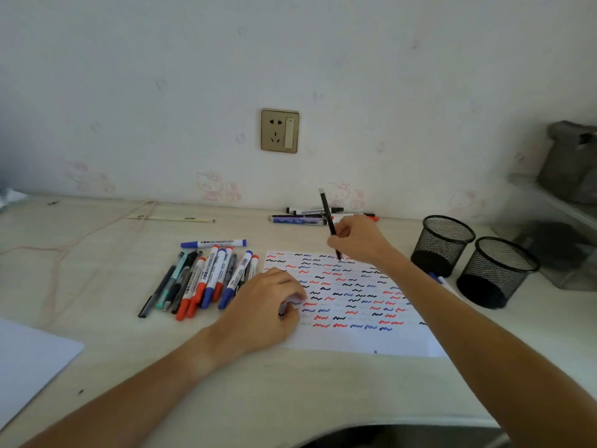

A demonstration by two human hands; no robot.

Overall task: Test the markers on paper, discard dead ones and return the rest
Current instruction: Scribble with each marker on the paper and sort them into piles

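A white sheet of paper (pixel 358 334) lies on the desk, covered with rows of red, blue and black squiggles. My right hand (pixel 358 239) grips a thin black pen (pixel 328 215) upright, its tip touching the paper's far edge. My left hand (pixel 268 305) rests curled on the paper's left side and seems to hold a small cap, though I cannot see it clearly. A pile of several markers and pens (pixel 206 279) lies left of the paper, with one blue marker (pixel 213 243) crosswise behind it. A few more pens (pixel 303 216) lie by the wall.
Two black mesh pen cups (pixel 442 244) (pixel 497 271) stand right of the paper, a blue marker (pixel 436 278) lying near them. A cord (pixel 64 250) runs over the desk's left part. Another white sheet (pixel 29 360) lies at the left edge. A clear bin (pixel 555 240) sits far right.
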